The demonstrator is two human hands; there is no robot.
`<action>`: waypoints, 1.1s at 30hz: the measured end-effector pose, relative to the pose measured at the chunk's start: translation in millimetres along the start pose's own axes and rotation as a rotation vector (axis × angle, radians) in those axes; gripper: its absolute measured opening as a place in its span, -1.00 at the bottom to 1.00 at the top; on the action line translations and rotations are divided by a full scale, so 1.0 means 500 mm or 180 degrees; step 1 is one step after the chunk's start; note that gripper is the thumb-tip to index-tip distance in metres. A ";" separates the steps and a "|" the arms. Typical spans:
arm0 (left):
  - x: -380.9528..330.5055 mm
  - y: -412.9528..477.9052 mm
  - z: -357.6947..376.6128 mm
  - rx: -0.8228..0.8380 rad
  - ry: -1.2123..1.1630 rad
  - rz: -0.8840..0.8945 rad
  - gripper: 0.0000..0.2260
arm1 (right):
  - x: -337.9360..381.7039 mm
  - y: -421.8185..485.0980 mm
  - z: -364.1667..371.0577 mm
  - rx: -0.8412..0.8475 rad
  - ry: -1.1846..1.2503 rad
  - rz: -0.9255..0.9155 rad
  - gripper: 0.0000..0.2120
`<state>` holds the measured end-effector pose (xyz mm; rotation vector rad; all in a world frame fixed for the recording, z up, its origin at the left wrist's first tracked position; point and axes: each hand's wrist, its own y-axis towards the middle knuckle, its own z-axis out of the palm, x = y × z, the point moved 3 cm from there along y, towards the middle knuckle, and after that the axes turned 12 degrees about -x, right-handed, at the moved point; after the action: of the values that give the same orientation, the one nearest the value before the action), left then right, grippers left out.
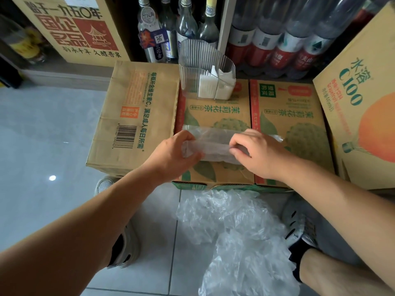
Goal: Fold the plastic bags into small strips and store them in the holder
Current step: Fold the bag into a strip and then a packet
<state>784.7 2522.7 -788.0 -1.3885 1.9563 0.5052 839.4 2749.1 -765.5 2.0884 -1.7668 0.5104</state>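
A clear plastic bag [213, 144] lies flattened into a wide band on top of a tea carton [213, 112]. My left hand [173, 154] pinches the band's left end, and my right hand [256, 150] pinches its near edge on the right side. Behind them, at the carton's far edge, stands a clear ribbed holder [192, 69] with white folded bags [213, 86] upright in its right half. A heap of loose clear plastic bags [239, 236] lies on the tiled floor between my feet.
A brown carton [132, 116] stands left of the tea carton, a second tea carton [290, 124] to its right, and a large C100 box [363, 99] further right. Glass bottles [171, 28] and packed water bottles [288, 39] line the back.
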 end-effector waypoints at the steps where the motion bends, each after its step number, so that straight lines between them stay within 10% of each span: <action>1: -0.003 0.006 0.002 -0.0013 0.0017 -0.0107 -0.67 | 0.001 0.012 -0.001 -0.0021 -0.0039 -0.0019 -0.85; 17: -0.003 0.072 0.004 -0.0521 0.0351 -0.0959 -0.53 | -0.058 0.105 0.038 -0.0321 0.0030 0.1071 -0.85; 33: -0.011 0.036 0.017 -0.0912 0.1376 0.0189 -0.40 | -0.066 0.099 0.048 -0.0354 -0.0037 0.0768 -0.89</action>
<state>771.4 2538.5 -791.1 -1.7363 2.3438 0.5660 786.3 2757.8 -800.6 1.8186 -2.0183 0.4531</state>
